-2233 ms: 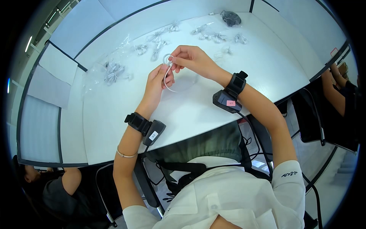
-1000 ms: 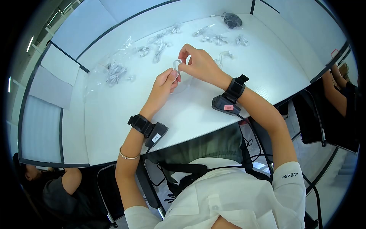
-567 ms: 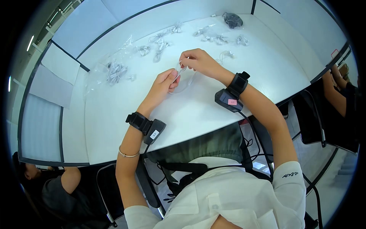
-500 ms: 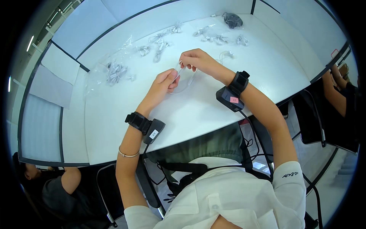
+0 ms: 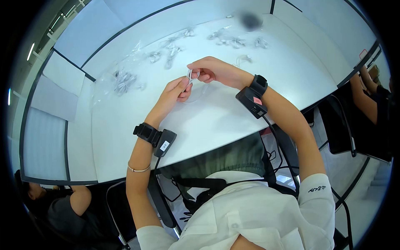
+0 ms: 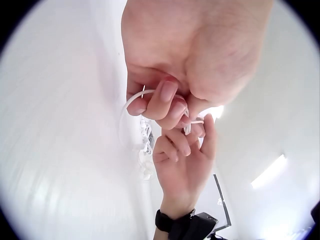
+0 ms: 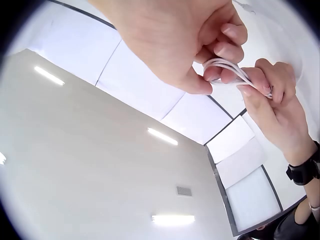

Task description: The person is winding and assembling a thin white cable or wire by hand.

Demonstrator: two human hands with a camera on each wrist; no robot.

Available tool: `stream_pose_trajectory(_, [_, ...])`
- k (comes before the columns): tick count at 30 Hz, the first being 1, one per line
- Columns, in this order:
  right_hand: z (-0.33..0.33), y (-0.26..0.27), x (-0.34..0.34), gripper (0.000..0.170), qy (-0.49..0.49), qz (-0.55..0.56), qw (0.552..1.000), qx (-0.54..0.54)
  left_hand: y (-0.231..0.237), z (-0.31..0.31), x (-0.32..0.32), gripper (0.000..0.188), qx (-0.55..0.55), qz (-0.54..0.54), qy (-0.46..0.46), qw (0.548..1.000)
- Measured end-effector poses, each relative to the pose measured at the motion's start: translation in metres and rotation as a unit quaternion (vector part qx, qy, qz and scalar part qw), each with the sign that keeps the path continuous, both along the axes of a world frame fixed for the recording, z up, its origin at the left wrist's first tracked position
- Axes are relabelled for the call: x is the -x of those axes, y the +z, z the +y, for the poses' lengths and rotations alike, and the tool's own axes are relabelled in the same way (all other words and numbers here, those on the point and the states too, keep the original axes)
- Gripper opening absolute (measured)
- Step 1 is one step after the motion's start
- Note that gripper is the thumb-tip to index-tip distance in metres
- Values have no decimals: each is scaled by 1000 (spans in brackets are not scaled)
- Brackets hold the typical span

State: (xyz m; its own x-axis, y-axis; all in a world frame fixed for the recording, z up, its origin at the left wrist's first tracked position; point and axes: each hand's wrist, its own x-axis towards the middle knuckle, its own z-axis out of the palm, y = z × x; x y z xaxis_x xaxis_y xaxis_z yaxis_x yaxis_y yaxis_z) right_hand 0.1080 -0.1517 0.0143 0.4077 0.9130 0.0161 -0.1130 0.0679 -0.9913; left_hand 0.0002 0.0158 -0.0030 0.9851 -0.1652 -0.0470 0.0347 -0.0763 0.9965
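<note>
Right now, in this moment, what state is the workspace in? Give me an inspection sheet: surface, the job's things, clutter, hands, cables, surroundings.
Surface: white table.
Job's things: white cable, partly looped.
Clutter: cable bundles at left and across the back; clear plastic near the left ones; dark item at the back, too blurred to identify.
Hands: left hand pinches the white cable; right hand holds its loop.
Cables: black lead from the right wrist camera.
Surroundings: partitions; another person partly seen at left; ceiling lights.
</note>
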Motion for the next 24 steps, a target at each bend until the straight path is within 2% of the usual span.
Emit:
stream_pose_trajectory(6, [5,-5,0,37,22,-15,1000,0,0,-10,1,33,9,25,13,1000])
stream_pose_trajectory(12, [11,-8,9,33,-82,-37,996,12,-6,-9,-2,31,32,8,1,999])
stream_pose_trajectory(15, [12,-9,9,32,-91,-62,993,-32,-2,-19,1,30,17,-36,95,995])
stream_pose_trajectory(18, [13,-13,3,31,-115,-71,990,-44,0,-22,1,26,45,-42,110,992])
stream_pose_trajectory(21, [13,-13,2,31,-124,-78,987,-63,1,-18,1,26,142,-23,81,986])
stream_pose_trajectory(24, [12,-10,8,32,-123,-83,988,-50,2,-11,3,30,179,1,20,984])
